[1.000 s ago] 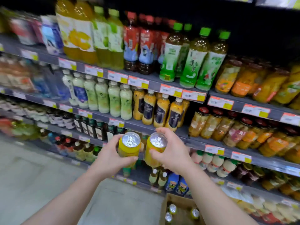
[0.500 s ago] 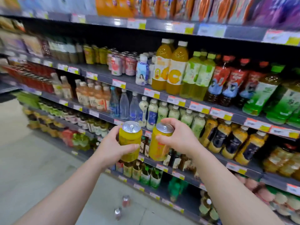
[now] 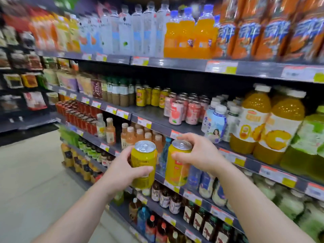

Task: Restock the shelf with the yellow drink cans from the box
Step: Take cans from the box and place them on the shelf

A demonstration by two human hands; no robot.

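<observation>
Your left hand (image 3: 122, 170) has its grip wrapped round a yellow can (image 3: 144, 163), thumb across the front of it, fingers curled behind. Your right hand (image 3: 198, 155) grasps a second yellow can (image 3: 177, 165) from above and the side, fingertips over its rim. Both cans stand upright, silver tops facing you, just beside each other but apart, held in the air in front of the shelving, a little below centre of your view.

At about 12 o'clock from your hands sits the row of yellow cans on the shelf (image 3: 150, 96), set well back on the grey shelf (image 3: 150, 113), whose front strip is bare there. Immediately at their 3 o'clock stand pink cans (image 3: 184, 109) in several rows, reaching nearer the shelf edge. Further toward 3 o'clock are white bottles with pale blue labels (image 3: 214, 123) and then large orange juice bottles (image 3: 268, 125). At 9 o'clock of the yellow row are brown bottles (image 3: 117, 93).

The shelf above (image 3: 175, 64), loaded with clear bottles and orange soda bottles (image 3: 189, 35), overhangs that gap. Directly behind your cans, one level down, are small peach-coloured bottles (image 3: 138, 135) and a blue bottle (image 3: 165, 155) showing between the two cans. Red cans (image 3: 78, 113) fill the shelf at 10 o'clock. The floor (image 3: 35, 172) lies at 8 o'clock. The edges of the view are blurred.
</observation>
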